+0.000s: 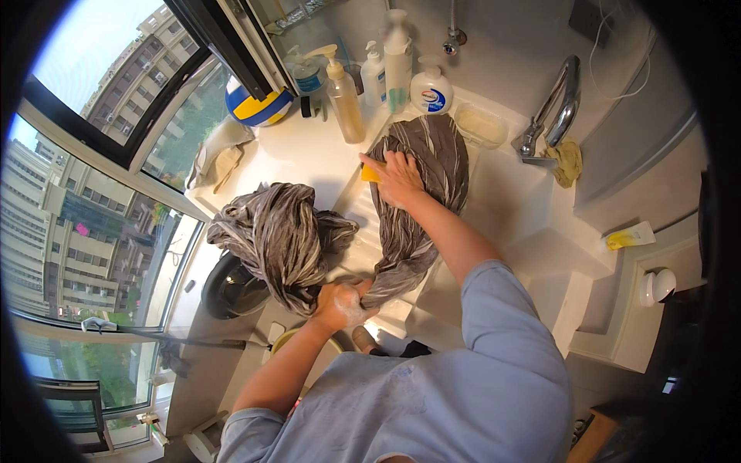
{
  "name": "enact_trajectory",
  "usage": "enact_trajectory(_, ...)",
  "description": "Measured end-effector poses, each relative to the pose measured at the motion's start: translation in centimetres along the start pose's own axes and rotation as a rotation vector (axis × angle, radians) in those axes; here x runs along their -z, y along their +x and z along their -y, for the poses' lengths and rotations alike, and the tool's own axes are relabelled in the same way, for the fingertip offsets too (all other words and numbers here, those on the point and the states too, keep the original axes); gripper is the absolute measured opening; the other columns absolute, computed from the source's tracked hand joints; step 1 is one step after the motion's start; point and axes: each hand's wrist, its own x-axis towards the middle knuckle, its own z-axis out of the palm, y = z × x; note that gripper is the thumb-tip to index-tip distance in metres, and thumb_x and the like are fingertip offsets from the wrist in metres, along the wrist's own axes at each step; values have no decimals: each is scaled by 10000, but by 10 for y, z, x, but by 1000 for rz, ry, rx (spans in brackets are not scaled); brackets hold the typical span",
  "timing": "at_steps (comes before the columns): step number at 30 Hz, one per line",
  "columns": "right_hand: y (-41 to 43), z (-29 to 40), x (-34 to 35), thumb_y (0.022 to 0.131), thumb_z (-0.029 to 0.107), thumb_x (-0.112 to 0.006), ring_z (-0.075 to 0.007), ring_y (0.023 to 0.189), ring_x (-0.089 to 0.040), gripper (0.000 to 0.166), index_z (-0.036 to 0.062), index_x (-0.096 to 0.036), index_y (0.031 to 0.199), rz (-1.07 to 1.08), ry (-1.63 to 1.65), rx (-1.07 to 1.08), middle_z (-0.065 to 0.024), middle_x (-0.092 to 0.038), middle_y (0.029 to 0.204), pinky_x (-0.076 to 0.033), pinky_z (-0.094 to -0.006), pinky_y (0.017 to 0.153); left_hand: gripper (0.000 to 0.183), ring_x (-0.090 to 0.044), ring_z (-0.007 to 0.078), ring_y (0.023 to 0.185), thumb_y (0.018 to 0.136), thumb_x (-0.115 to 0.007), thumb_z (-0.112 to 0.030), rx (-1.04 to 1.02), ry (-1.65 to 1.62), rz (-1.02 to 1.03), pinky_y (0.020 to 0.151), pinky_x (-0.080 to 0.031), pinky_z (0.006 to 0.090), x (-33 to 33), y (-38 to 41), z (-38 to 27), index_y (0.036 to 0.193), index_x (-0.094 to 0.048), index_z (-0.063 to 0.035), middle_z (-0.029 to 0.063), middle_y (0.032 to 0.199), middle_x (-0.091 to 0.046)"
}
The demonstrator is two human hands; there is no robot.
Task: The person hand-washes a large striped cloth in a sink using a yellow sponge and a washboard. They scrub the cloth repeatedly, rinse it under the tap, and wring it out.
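Observation:
A wet grey-brown striped cloth [425, 173] lies over the ribbed washboard [362, 237] beside the sink basin. My right hand [399, 179] is on its upper part, holding a small yellow block [370, 173], perhaps soap or a brush; the fingers hide most of it. Soap suds cover the back of my left hand [344, 304], which grips the cloth's lower end near the front edge. To the left, another bunched heap of striped fabric [278, 237] rests on the counter and hangs over its edge. Whether both heaps are one piece, I cannot tell.
Several pump bottles stand along the back, including a clear one [345, 104] and a white one [431, 92]. A chrome faucet [547, 116] overhangs the basin [509, 197]. A volleyball [257, 107] sits by the window. Below the left counter is a washing machine door [231, 289].

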Motion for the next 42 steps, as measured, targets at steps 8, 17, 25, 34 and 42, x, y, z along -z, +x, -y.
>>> enact_trajectory(8,-89,24,10,888,303,-610,-265,1051,-473,266,222,-636,1140,108,260,407,-75,-531,1010,-347,-406,911,594,-663,311,976,697,-746,-455,1,16,-17,836,-540,411,-3,-3,3,1181,-638,-128,116,1134,-676)
enact_trajectory(17,-47,29,-12,880,182,-555,-298,938,-547,196,154,-601,1069,-25,261,14,-136,-566,967,-438,-447,859,505,-683,302,903,705,-750,-458,-38,15,-64,769,-553,404,-4,-2,-1,1106,-661,-164,99,1005,-706)
enact_trajectory(25,-43,-48,-3,854,61,-553,-367,947,-581,357,176,-528,1191,-205,153,-198,-154,-577,1012,-464,-473,822,516,-673,312,902,696,-750,-463,-50,57,-118,789,-541,415,-9,-4,0,1092,-650,-148,115,993,-697)
enact_trajectory(34,-145,-111,-87,879,180,-644,-308,949,-595,294,63,-538,1128,-778,557,-859,-121,-598,1009,-482,-413,809,631,-643,348,944,681,-779,-386,-51,-40,-137,801,-532,423,-6,-8,-5,1237,-567,-175,145,1132,-613)
enact_trajectory(42,-133,-75,-12,821,123,-719,-146,779,-592,423,97,-527,1197,-547,1809,-757,-26,-600,937,-492,-293,673,424,-625,364,925,828,-688,-312,-221,-59,-237,776,-531,448,-7,1,-42,1211,-560,-186,120,1121,-563)
